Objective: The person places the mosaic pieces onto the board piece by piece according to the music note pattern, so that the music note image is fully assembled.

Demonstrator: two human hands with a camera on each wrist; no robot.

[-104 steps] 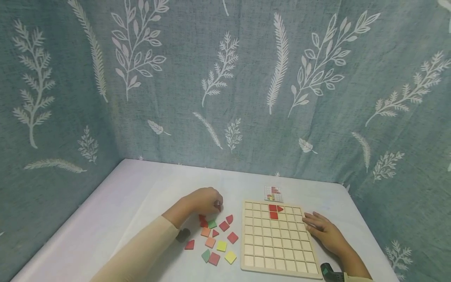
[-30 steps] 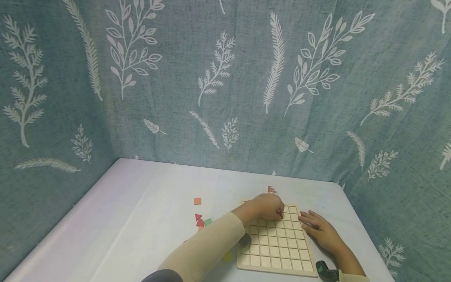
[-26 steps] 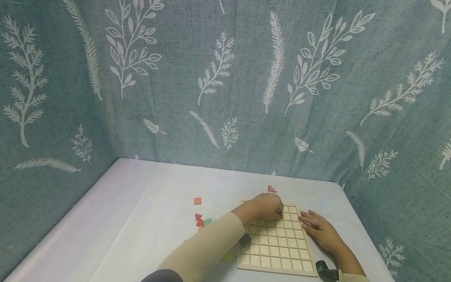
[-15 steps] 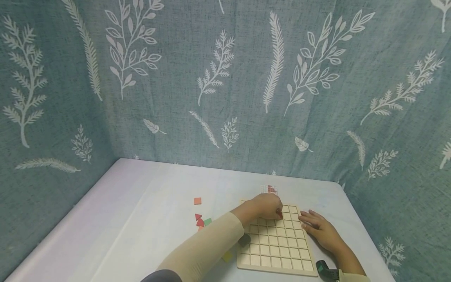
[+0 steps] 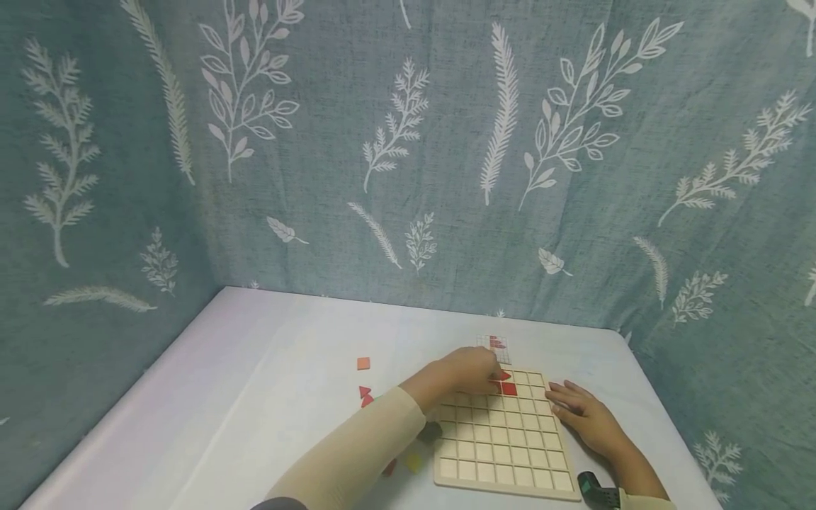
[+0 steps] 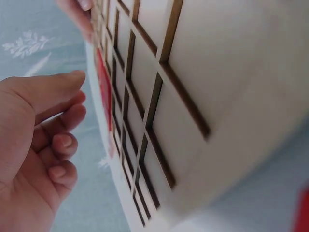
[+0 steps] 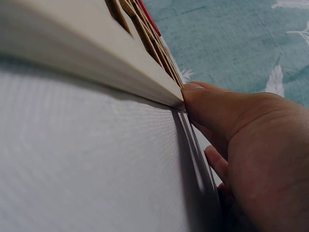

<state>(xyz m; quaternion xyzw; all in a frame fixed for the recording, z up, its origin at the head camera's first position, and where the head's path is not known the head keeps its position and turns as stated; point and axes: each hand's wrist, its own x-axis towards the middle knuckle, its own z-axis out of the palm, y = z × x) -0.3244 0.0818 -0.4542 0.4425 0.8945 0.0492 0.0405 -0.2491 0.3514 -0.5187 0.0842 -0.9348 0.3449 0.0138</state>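
We see the left hand (image 5: 468,370) over the grid board's (image 5: 520,457) far end, fingers loosely bent, no tile visible in them. Red square (image 5: 509,389) sits in a board cell beside that hand. We have the right hand (image 5: 585,416) relaxed, thumb touching the board's right edge. Card (image 5: 500,344) just beyond the board; orange tile (image 5: 363,363) well left of it.

Looking over, I can't read a word, number or brand anywhere. The small white rectangular card (image 5: 494,348) on the smooth white tabletop (image 5: 293,340) carries a printed thin-lined grid with red shapes; any lettering there, or on the black wrist device with a green patch (image 5: 598,490), is too small.
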